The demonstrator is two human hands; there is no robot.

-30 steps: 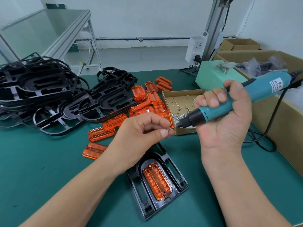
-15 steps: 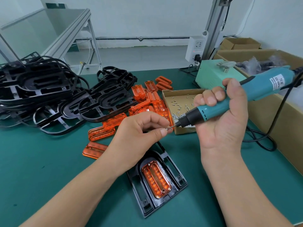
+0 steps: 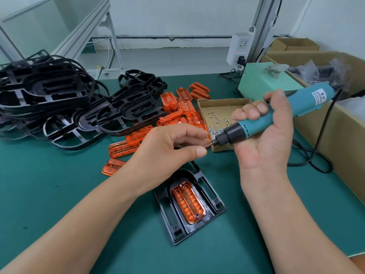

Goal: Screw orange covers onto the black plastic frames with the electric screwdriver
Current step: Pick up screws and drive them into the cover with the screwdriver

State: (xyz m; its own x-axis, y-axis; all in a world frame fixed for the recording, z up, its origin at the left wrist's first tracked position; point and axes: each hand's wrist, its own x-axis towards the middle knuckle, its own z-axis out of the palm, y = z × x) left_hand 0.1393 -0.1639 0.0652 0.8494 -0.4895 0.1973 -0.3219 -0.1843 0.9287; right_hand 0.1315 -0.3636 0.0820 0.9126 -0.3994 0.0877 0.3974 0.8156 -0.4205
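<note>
A black plastic frame [image 3: 209, 198] lies flat on the green mat near me, with an orange cover [image 3: 188, 202] seated in its middle. One screw shows at the cover's far end. Above the frame, my right hand [image 3: 262, 139] grips the teal electric screwdriver [image 3: 276, 115], its bit pointing left. My left hand [image 3: 169, 149] pinches a small screw at the bit's tip between thumb and forefinger; the screw itself is mostly hidden by the fingers.
A small cardboard box of screws [image 3: 221, 115] sits behind my hands. Loose orange covers [image 3: 177, 113] and a heap of black frames [image 3: 59, 99] fill the left. A green power unit [image 3: 262, 84], the black cord [image 3: 316, 155] and large cartons [image 3: 335, 125] line the right.
Both hands stay together at the bit's tip. The screwdriver's rear has tipped slightly higher and the hands have shifted a little; the frame on the mat has not moved.
</note>
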